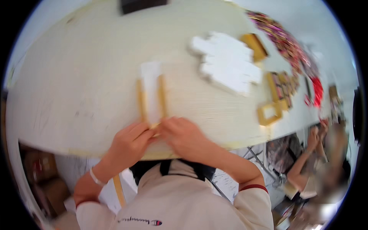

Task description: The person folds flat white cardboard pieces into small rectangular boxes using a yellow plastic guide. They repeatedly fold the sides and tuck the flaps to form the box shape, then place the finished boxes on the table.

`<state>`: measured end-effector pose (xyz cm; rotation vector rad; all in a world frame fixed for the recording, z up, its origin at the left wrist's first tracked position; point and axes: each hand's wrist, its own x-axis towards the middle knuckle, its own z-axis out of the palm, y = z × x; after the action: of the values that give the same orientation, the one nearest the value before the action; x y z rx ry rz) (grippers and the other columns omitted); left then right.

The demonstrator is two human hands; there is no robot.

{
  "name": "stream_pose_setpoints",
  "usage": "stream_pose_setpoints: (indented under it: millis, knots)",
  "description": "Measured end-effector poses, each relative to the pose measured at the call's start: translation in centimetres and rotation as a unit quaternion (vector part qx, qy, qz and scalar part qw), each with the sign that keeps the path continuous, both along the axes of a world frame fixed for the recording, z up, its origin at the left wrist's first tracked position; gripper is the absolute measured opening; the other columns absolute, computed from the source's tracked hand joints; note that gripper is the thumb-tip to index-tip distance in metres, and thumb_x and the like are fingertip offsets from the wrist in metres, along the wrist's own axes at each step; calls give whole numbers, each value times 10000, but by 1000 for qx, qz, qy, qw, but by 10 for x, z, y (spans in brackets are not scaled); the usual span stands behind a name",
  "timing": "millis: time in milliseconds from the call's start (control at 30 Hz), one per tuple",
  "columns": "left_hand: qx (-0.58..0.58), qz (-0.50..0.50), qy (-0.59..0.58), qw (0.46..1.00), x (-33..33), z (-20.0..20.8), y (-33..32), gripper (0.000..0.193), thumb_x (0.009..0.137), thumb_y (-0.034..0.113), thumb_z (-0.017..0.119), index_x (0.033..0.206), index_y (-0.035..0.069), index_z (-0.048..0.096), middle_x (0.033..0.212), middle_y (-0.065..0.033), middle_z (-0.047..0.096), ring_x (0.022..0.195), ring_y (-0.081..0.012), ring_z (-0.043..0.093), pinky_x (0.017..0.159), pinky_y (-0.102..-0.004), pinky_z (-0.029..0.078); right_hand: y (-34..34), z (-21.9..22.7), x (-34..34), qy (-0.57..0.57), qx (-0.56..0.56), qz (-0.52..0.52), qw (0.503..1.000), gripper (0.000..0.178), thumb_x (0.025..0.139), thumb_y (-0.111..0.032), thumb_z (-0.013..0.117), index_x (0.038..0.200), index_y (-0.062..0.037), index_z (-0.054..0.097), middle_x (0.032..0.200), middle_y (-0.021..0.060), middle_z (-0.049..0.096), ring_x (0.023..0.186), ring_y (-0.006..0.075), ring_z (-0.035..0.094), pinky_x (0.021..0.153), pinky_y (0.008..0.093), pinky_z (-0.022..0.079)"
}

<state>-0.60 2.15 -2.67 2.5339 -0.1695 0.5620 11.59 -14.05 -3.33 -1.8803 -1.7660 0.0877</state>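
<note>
The desk [96,99] has a pale, wood-grained top. A long, narrow, open piece with gold-yellow side walls [162,96] and a white, flat centre strip [152,92] lies at the near edge, slightly left of centre, long axis pointing to the far side. The strip extends past the far ends of the walls.

Left hand [131,142]: fingers curled and closed in a pinch on the near end of the piece. Right hand [183,137]: fingers bent and closed on the same end, directly beside the left; exact fingertip contact is blurred. A white band [96,177] encircles the left wrist.

Right of the piece, toward the far side: a pile of white, flat pieces [228,63], with a gold-yellow box [254,46] adjoining its far right side. Nearer and farther right: a gold-yellow, open rectangular frame [263,115] and a row of gold-yellow boxes [276,87]. Right far edge: shiny pink-and-gold foil material [281,40]. A dark, rectangular object [142,4] is at the far edge.
</note>
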Motion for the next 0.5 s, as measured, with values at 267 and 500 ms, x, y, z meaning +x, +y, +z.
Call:
stream_pose_setpoints:
  millis: [267, 500]
  knots:
    - [-104, 46, 127, 985, 0, 0, -2, 88, 757, -58, 666, 799, -28, 595, 762, -126, 554, 560, -259, 543, 495, -315, 426, 15, -15, -1, -109, -33, 18, 993, 55, 708, -112, 655, 721, -64, 630, 810, 51, 534, 818, 189, 546, 605, 291, 404]
    - [-66, 58, 134, 987, 1, -1, -10, 96, 775, -73, 614, 862, -37, 599, 808, -155, 560, 665, -313, 573, 584, -361, 460, 20, -15, -5, -28, -93, -15, 995, 92, 659, -99, 699, 689, -58, 622, 771, 71, 549, 751, 198, 561, 536, 295, 417]
